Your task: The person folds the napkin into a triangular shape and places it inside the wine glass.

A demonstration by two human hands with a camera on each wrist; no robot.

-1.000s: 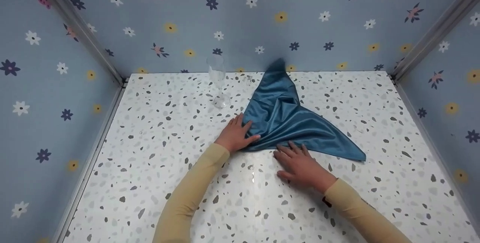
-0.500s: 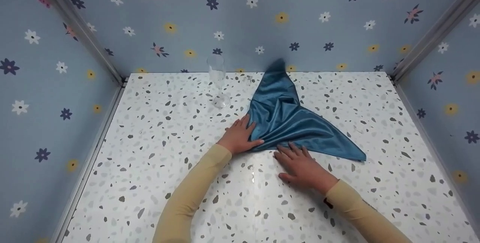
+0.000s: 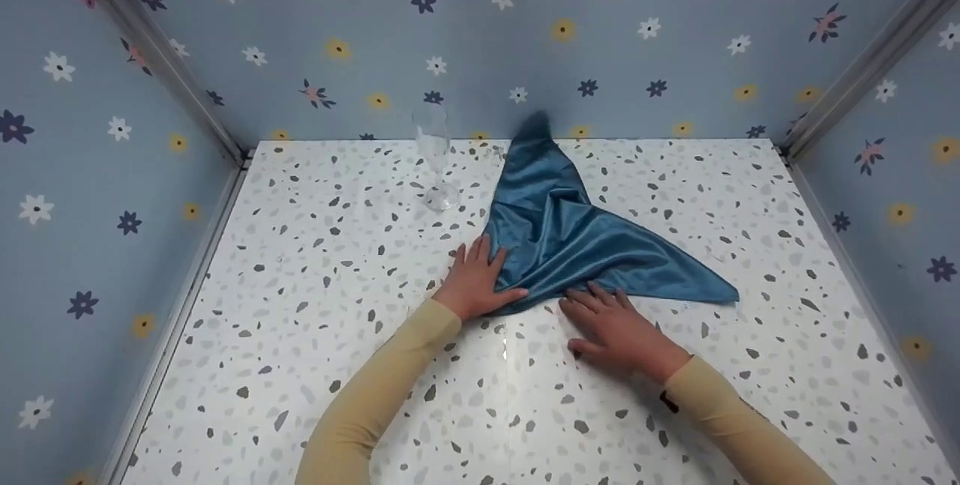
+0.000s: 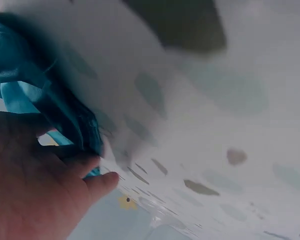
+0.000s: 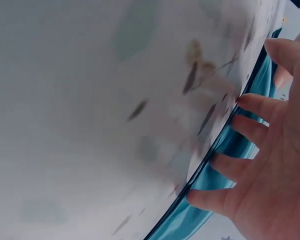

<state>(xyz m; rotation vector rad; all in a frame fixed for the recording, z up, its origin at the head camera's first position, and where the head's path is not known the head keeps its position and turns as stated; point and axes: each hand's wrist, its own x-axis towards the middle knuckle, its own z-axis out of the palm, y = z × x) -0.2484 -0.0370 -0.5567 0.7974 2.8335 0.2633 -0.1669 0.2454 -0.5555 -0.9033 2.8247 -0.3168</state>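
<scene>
A shiny blue satin cloth [image 3: 551,223] lies folded in a rough triangle on the speckled table, wrinkled in its middle. One of its tips points to the back wall, another to the right. My left hand [image 3: 472,282] rests with spread fingers on the cloth's near left corner; in the left wrist view the cloth [image 4: 45,92] bunches beside that hand [image 4: 45,185]. Along the near edge, my right hand [image 3: 619,331] lies flat, fingertips at the hem. The right wrist view has that hand [image 5: 270,145] with its straight fingers touching the cloth's edge [image 5: 205,185].
A clear stemmed glass [image 3: 435,159] stands upright behind my left hand, just left of the cloth. Blue walls [image 3: 480,28] with flowers and butterflies enclose the white speckled table [image 3: 315,245] at the back and both sides.
The cloth has turned a little: its back tip has shifted left and its right tip away from me. My right hand has slid slightly right. The glass stays in place.
</scene>
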